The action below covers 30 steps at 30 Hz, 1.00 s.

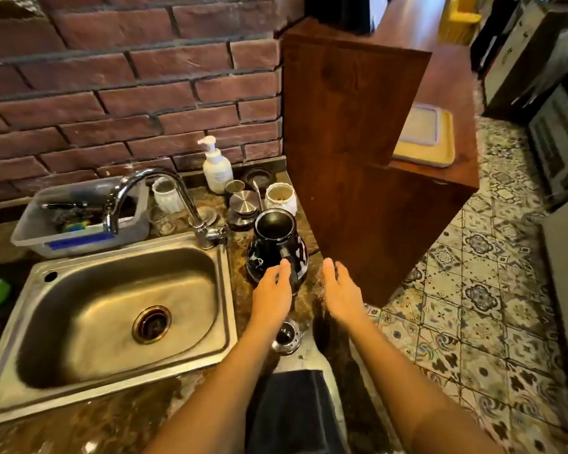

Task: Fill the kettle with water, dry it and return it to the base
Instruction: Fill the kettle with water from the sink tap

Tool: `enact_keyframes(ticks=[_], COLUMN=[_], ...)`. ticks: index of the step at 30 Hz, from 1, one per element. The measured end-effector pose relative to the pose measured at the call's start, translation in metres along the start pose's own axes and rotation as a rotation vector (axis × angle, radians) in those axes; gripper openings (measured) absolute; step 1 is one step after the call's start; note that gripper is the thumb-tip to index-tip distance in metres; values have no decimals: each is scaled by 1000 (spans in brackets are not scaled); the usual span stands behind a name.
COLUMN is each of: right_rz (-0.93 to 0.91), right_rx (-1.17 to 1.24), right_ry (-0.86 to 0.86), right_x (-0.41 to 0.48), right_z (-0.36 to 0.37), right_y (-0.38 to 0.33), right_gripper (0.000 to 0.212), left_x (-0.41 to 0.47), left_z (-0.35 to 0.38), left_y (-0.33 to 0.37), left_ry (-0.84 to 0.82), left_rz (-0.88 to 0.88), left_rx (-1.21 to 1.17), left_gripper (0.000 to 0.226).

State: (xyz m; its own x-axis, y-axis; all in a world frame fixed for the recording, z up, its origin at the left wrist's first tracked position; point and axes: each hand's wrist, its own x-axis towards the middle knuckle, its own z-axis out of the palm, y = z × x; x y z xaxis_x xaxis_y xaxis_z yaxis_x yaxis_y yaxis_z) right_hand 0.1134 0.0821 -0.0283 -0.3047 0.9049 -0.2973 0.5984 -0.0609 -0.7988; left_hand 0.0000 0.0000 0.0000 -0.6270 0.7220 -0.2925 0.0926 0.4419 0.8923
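Observation:
A glossy black kettle [274,245] stands upright on the brown marble counter [112,417], just right of the steel sink [118,309]. Its round mouth is uncovered. My left hand [273,290] reaches toward the kettle's near side, fingers together and overlapping its lower body; whether it touches is unclear. My right hand [340,291] hovers a little to the kettle's right with fingers extended, holding nothing. A chrome tap [164,191] arches over the sink's back edge. A dark towel [292,411] lies on the counter's near edge between my forearms.
Behind the kettle sit a round metal lid [244,202], two white ribbed cups [281,198], and a soap pump bottle [216,167]. A plastic tub [79,217] stands left of the tap. A sink strainer [286,337] lies near my wrists. A wooden cabinet [358,152] rises right of the kettle.

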Motion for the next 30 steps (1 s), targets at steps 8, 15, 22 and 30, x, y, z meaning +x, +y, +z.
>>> enact_keyframes(ticks=[8,15,22,30], right_rz=[240,467,522,558], right_rx=[273,816,928,942], right_ry=[-149,-276,-298,-320], right_x=[54,83,99,105], right_z=[16,29,31,31], right_y=[7,15,12,7], right_gripper=[93,98,101,107], left_x=[35,57,64,69], left_z=[27,42,49,50], left_y=[-6,-14,-15,-15], left_ry=[33,41,146,227], left_rz=[-155,-143,-98,-67], left_rx=[-269,-405,-466,-466], left_gripper=[57,65,60,57])
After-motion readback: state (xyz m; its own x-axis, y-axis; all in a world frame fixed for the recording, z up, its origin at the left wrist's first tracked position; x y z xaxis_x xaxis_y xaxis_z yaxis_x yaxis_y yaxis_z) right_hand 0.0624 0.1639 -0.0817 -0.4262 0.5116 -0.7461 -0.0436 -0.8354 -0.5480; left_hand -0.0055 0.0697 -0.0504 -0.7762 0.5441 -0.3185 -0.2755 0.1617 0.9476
